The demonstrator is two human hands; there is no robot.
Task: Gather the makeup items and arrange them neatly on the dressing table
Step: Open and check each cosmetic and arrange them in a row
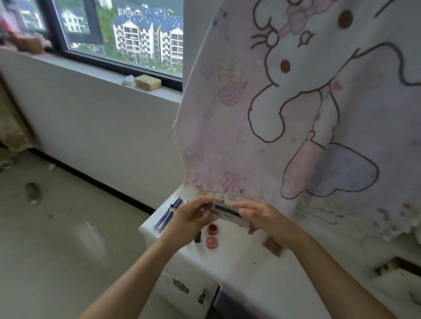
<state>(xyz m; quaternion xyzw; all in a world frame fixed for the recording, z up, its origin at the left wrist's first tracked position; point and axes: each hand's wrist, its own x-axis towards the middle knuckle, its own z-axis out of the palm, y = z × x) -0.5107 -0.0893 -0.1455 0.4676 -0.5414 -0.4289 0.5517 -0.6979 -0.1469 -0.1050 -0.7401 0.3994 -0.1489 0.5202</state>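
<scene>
Tabletop (pixel 243 264), white, sits near centre, bare floor (pixel 56 237) at 8 o'clock. Two round pots (pixel 211 236) rest open under the hands; slim tubes (pixel 169 214) line up at 10 o'clock. Left hand (pixel 190 218) and right hand (pixel 267 221) each grip an end of a flat palette (pixel 227 212). Cartoon cloth (pixel 303 103) hangs beyond; windowsill (pixel 107 75) at 11 o'clock.

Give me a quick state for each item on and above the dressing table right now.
Left hand: gripping the flat case.
Right hand: gripping its other end.
Flat case: held above the table.
Blue tubes: lying side by side at the far left corner.
Two round pots: resting on the dressing table.
</scene>
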